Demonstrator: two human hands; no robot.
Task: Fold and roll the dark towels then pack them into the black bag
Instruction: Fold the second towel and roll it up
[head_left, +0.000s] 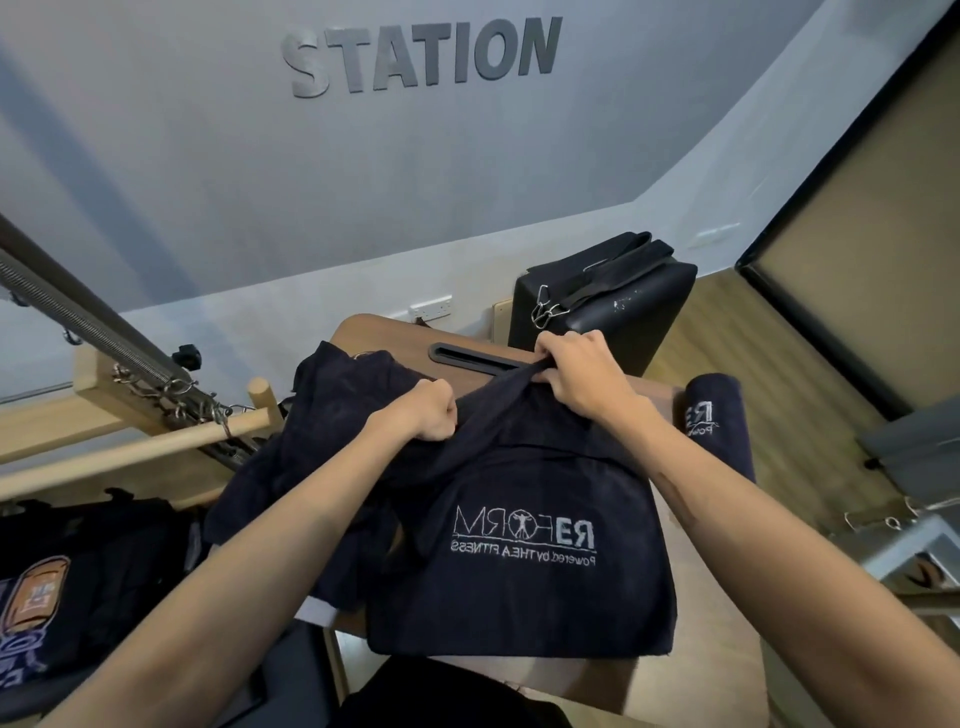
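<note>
A wooden bench (691, 649) stands before a grey wall bearing raised letters (421, 54) reading STATION. Two bare hands work here: the left hand (434, 410) and the right hand (579, 371) each clench the far edge of one dark towel (524, 571) spread across the bench. One rolled towel (714, 421) lies at its right edge; loose towels (332, 410) are heaped at the left edge.

Towel (519, 571) on table (395, 332); rolled towel (714, 415) right; towel pile (332, 415) left; box (608, 301) behind.

The far wall (208, 171) bears raised letters "STATION" (422, 56). The near dark towel (519, 571) shows, mirrored, "REFORM" over "Powered by THEA FITNESS" (524, 535).
</note>
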